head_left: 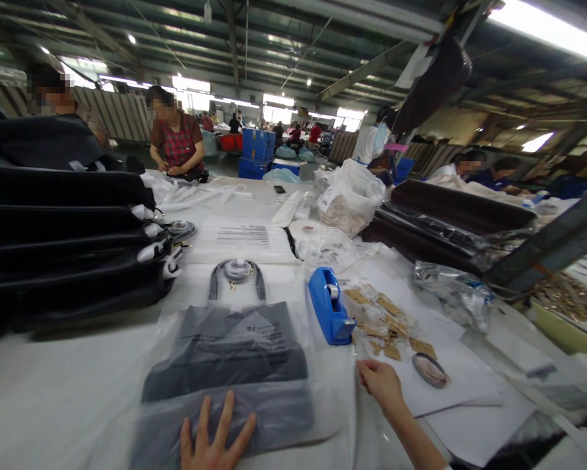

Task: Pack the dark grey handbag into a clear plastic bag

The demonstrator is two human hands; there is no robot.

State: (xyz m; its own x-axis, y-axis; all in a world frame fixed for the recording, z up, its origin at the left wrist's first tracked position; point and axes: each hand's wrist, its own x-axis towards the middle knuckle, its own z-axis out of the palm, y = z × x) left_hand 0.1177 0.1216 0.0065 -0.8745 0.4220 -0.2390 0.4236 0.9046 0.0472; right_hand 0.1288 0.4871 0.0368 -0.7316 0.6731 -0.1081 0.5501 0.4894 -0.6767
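A dark handbag (224,359) lies flat on the table inside a frosted, printed plastic bag (322,418). Its handle and a coiled strap with gold clips (237,269) stick up beyond the bag's far end. My left hand (217,434) presses flat on the lower part of the bag, fingers spread. To the right, my right hand (379,382) is closed, thumb and fingertips pinched together; whatever is between them is too small to make out. Just beyond it stands a blue tape dispenser (325,307) with a roll of clear tape.
Stacked black bags (68,235) rise on the left. Brown tags (388,320) and a ring-shaped roll (429,370) lie on white paper at right. Behind are printed plastic sleeves (244,238), a filled plastic bag (347,199) and dark brown pieces (460,215). A co-worker (178,140) stands across the table.
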